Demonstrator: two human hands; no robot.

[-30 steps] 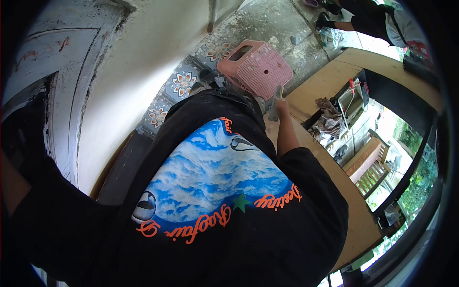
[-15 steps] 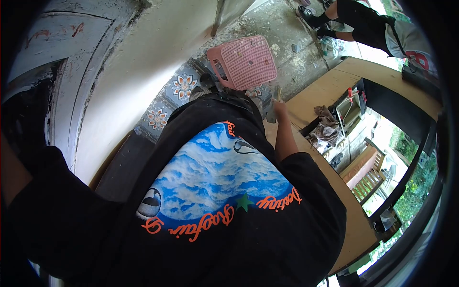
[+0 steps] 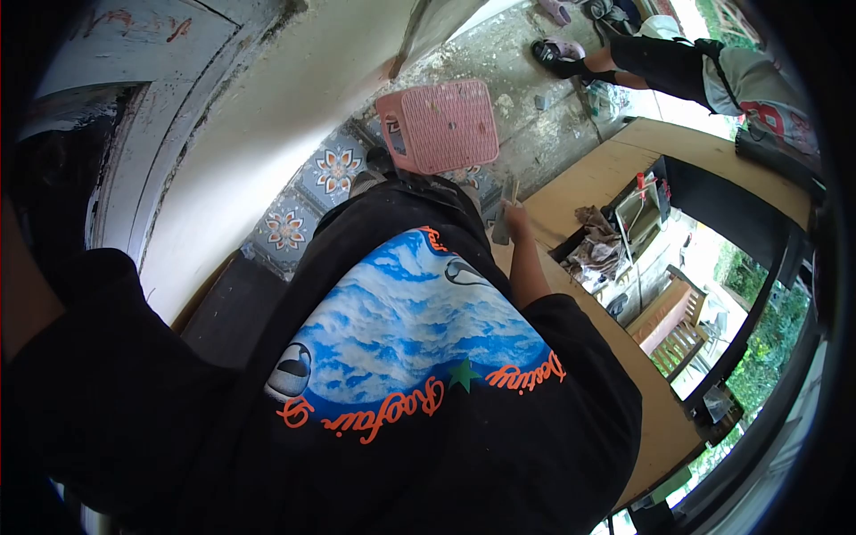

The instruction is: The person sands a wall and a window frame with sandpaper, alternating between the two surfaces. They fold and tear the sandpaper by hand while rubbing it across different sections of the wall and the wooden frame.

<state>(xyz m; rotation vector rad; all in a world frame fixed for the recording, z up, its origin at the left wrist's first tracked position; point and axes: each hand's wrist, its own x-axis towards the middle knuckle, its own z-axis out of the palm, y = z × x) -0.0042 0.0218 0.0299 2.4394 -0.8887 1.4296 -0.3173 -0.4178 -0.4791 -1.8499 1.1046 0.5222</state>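
Observation:
My right hand point(image 3: 514, 219) is at my right side, near the wooden window ledge, with its fingers closed around a putty knife point(image 3: 502, 234). The tool is flat and grey, and parts of it show above and below the fist. My left arm point(image 3: 31, 299) reaches out past the left edge of the view, so the left hand is hidden. In front of my feet stands a pink plastic stool point(image 3: 450, 127), its ribbed top spotted with dirt.
A whitish wall point(image 3: 267, 134) and a worn door point(image 3: 152, 160) stand at left. The ledge point(image 3: 571, 201) runs along the right, with a crumpled cloth point(image 3: 597, 250) and a tray point(image 3: 644, 218) by the opening. Another person's legs point(image 3: 655, 67) are at upper right. A wooden bench point(image 3: 669, 316) stands outside.
My view has shifted slightly, so the stool sits a little lower and further left. The putty knife shows more clearly, tilted in my right hand. The other person appears slightly further left.

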